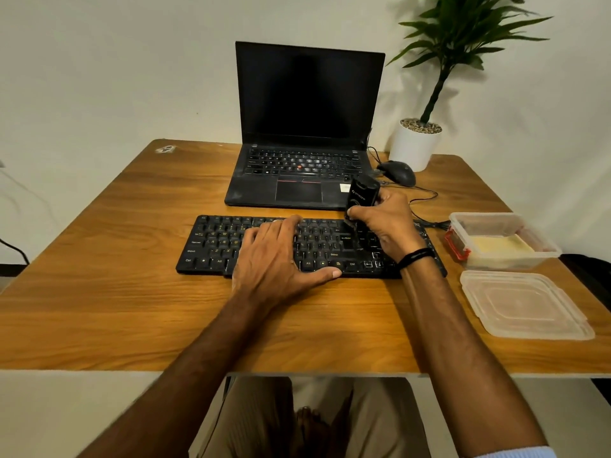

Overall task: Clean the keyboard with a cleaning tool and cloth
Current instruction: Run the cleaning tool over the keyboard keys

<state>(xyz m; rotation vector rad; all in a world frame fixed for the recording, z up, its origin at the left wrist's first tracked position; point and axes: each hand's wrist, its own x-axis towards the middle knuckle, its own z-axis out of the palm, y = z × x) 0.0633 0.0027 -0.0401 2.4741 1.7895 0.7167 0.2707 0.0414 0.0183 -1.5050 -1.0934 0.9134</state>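
Head view, sole entry.

1. Black flat plastic keyboard (211,246): centre of frame, lying on brown wood-grain table (132,309). Long axis left to right across the frame, near edge roughly parallel to the table's front edge.

2. Left hand (277,259): centre of frame, laid flat over the keyboard's middle keys. Fingers straight and spread, thumb along the lower edge. Clasping nothing; judged to be steadying the board.

3. Right hand (386,223): right of centre, fingers and thumb curled tight round a stubby black plastic cleaning tool (362,193). Tool near upright, lower end down among the keys beside Enter. Working tip mostly hidden by the fingers. Black band (416,257) at the wrist.

4. Relation governing the next stroke, as a judgement: tool at the keyboard's right portion, most of the key field lying leftward along the long axis. Left hand between tool and that field, so likely needing to shift for a leftward pass.

5. Clear plastic box with red latch (463,223): right edge of frame, holding a pale yellow folded item (499,246), possibly the cloth; not certain. Well apart from both hands, right hand the nearer.

6. Clear plastic lid (525,305): lower right, just below the box.

7. Open black laptop (307,104), black corded mouse (398,171), white potted plant (415,143): upper centre to upper right.
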